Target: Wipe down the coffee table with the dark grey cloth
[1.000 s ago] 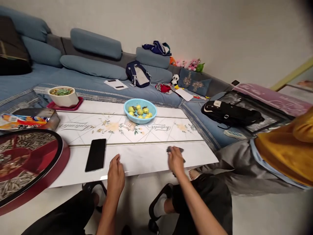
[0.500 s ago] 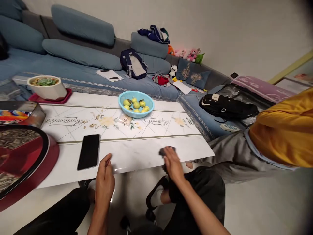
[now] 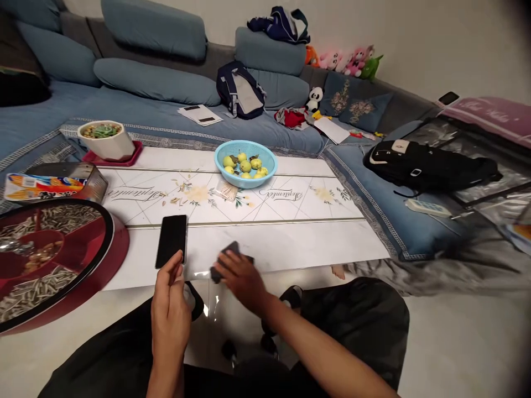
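1. Head view, right hand: fingers slightly spread over dark cloth, holding it at near edge of white table; underside of grip hidden;
2. Head view, left hand: fingers loosely extended, close together, nothing visible in grasp; fingertip overlapping lower right corner of black phone, contact impossible to tell;
3. Head view, tabletop: phone flat, left of cloth; light-blue basket of yellow-green fruit farther back; round red tray at far left.
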`<move>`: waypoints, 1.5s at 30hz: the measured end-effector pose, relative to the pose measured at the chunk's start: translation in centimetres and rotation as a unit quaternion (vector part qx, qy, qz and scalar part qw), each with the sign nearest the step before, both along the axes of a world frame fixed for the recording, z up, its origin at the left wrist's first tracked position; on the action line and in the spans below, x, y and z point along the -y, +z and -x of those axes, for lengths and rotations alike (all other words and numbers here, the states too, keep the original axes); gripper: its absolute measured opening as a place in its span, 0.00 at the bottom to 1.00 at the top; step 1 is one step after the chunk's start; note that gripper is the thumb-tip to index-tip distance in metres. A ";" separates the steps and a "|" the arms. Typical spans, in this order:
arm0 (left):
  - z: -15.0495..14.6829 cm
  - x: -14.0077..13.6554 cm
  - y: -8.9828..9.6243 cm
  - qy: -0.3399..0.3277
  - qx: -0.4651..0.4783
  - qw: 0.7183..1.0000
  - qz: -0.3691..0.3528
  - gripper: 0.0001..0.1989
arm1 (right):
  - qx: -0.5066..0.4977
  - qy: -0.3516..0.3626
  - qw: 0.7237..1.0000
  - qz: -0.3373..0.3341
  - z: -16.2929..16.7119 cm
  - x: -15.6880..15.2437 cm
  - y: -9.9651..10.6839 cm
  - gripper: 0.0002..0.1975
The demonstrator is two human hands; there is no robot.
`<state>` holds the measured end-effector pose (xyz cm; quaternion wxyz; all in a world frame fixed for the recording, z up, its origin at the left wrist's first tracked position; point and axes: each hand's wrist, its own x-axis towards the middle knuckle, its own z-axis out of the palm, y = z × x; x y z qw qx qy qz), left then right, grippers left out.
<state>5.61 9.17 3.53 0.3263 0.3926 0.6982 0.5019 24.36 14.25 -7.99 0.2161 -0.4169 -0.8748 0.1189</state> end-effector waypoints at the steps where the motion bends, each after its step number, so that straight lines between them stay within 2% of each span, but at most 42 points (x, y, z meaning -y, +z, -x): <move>1: 0.1 0.2 0.1 0.006 0.001 1.000 0.000 0.24 | 0.006 -0.020 1.000 -0.002 -3.6 0.5 0.0 0.26; 4: 0.3 0.7 0.3 0.020 0.020 1.000 -0.011 0.24 | 0.011 -0.158 0.987 -0.019 -14.2 2.1 -0.1 0.25; 6: 0.3 0.8 0.4 0.027 0.039 0.999 -0.015 0.23 | 0.006 -0.270 0.962 -0.031 -18.4 2.1 -0.2 0.26; 7: 0.4 0.9 0.4 0.031 0.045 0.998 -0.015 0.23 | 0.005 -0.313 0.949 -0.029 -19.2 1.5 -0.2 0.26; 8: 0.4 0.9 0.4 0.034 0.049 0.998 -0.013 0.23 | 0.006 -0.341 0.940 -0.022 -19.0 0.4 -0.2 0.27; 10: 0.4 0.9 0.3 0.036 0.052 0.998 -0.009 0.24 | 0.013 -0.351 0.936 0.004 -16.2 -3.1 0.0 0.28; 13: 0.2 0.6 -0.2 0.025 0.050 0.998 -0.005 0.24 | 0.024 -0.287 0.956 0.053 -8.3 -10.5 1.3 0.26; 15: -0.2 0.2 -0.6 0.016 0.048 0.999 -0.010 0.23 | 0.025 -0.241 0.966 0.084 -2.8 -14.1 2.6 0.25; 16: -0.4 0.0 -0.7 0.013 0.049 0.999 -0.015 0.23 | 0.024 -0.209 0.973 0.091 -0.6 -14.8 3.1 0.25; 18: -0.9 -0.4 -0.8 0.008 0.055 0.998 -0.030 0.22 | 0.018 -0.124 0.988 0.086 2.1 -13.6 3.4 0.25; 20: -1.2 -0.8 -0.8 0.008 0.065 0.997 -0.044 0.22 | 0.011 -0.032 0.997 0.071 1.4 -10.1 2.9 0.25; 22: -1.4 -1.0 -1.0 0.008 0.074 0.996 -0.048 0.22 | 0.010 0.011 0.998 0.063 -2.5 -6.6 2.2 0.25; 24: -1.6 -0.9 -1.4 0.003 0.082 0.996 -0.043 0.22 | 0.008 -0.029 0.998 0.057 -7.9 -5.3 1.9 0.24; 26: -2.0 -1.2 -2.1 -0.010 0.104 0.994 -0.034 0.21 | 0.006 -0.123 0.991 0.048 -12.3 -7.1 2.3 0.24; 27: -2.4 -1.7 -2.3 -0.014 0.126 0.991 -0.034 0.21 | 0.006 -0.175 0.984 0.045 -13.4 -8.7 2.7 0.25; 29: -3.6 -3.9 -2.5 -0.015 0.186 0.981 -0.048 0.19 | 0.006 -0.248 0.968 0.041 -13.0 -12.1 3.5 0.26; 31: -5.5 -8.0 -2.0 -0.027 0.237 0.968 -0.072 0.17 | 0.002 -0.250 0.968 0.035 -10.1 -14.1 4.0 0.25; 33: -7.8 -13.6 -0.7 -0.048 0.269 0.960 -0.065 0.16 | 0.001 -0.182 0.983 0.031 -7.2 -14.1 4.1 0.23; 34: -9.0 -16.6 0.0 -0.059 0.282 0.957 -0.045 0.16 | 0.006 -0.121 0.992 0.032 -6.6 -13.4 4.0 0.24; 36: -11.4 -22.2 1.3 -0.067 0.306 0.950 0.011 0.18 | 0.021 0.020 0.999 0.038 -7.4 -11.8 3.7 0.27; 37: -12.4 -24.6 1.7 -0.067 0.315 0.946 0.039 0.21 | 0.026 0.055 0.997 0.044 -8.7 -11.0 3.5 0.28; 38: -13.3 -26.6 1.8 -0.065 0.321 0.943 0.062 0.23 | 0.027 0.057 0.997 0.052 -10.3 -10.5 3.4 0.28; 39: -14.1 -28.3 1.8 -0.061 0.322 0.942 0.078 0.24 | 0.024 0.027 0.997 0.062 -12.0 -10.2 3.3 0.27; 41: -15.1 -30.8 1.3 -0.043 0.326 0.939 0.103 0.23 | 0.007 -0.067 0.995 0.069 -14.6 -10.2 3.2 0.27; 43: -15.8 -32.3 0.8 -0.025 0.334 0.935 0.115 0.20 | -0.013 -0.131 0.990 0.058 -15.4 -10.6 2.9 0.27; 45: -16.2 -33.2 0.5 -0.013 0.342 0.932 0.116 0.16 | -0.027 -0.148 0.988 0.041 -14.7 -11.0 2.5 0.27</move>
